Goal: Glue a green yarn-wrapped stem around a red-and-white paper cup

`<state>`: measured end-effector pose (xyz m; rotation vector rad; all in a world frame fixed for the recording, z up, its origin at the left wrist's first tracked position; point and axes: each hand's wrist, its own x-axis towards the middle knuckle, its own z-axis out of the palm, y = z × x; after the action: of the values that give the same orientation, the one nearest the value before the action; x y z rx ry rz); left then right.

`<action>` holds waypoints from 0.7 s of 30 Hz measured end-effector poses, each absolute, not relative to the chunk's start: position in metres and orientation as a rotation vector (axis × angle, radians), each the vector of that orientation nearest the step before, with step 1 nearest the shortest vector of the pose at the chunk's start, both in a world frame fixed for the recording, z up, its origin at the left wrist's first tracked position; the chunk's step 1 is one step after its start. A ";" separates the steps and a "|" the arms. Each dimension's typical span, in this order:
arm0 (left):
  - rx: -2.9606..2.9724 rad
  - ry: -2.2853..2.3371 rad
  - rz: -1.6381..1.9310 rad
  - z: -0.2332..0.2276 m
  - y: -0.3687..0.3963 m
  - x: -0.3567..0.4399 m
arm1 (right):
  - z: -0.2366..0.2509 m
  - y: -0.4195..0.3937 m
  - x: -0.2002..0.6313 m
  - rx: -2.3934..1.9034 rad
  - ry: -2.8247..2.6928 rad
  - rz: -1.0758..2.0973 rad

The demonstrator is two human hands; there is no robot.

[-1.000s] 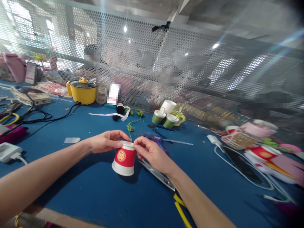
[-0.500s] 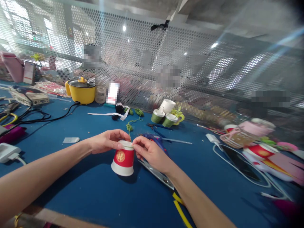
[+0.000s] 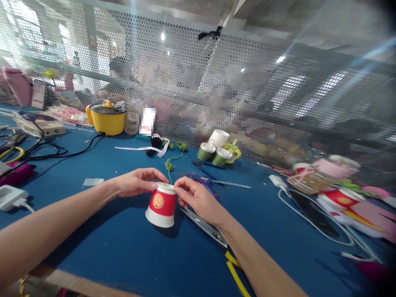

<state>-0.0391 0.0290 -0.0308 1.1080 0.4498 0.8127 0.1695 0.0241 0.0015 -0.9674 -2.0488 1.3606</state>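
Both hands (image 3: 139, 182) pinch upturned cup (image 3: 161, 205) base

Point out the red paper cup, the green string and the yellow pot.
red paper cup (image 3: 161, 205), head view, on its red side wall by the gold emblem.
green string (image 3: 169, 166), head view, on the knotted bunch behind the cup.
yellow pot (image 3: 107, 123), head view, on its yellow body.

Both forearms extended, left grip (image 3: 136, 182) and right grip (image 3: 196, 198) pinching, fingertips nearly meeting
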 end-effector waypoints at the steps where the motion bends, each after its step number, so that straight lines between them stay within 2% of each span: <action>1: 1.109 0.455 0.812 -0.031 0.030 -0.040 | 0.001 0.025 0.170 -0.968 -2.045 1.362; 7: 1.082 0.559 0.832 -0.031 0.035 -0.045 | 0.001 0.025 0.170 -0.961 -2.032 1.383; 16: 0.994 0.683 1.131 -0.024 0.038 -0.041 | 0.001 0.023 0.169 -0.961 -2.039 1.375; 21: 1.255 0.940 1.148 -0.025 0.035 -0.035 | 0.001 0.021 0.170 -0.945 -2.069 1.354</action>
<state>-0.0353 0.0347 -0.0250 1.2555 0.9403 1.1484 0.1698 0.0215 0.0006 -0.9447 -2.0687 1.3542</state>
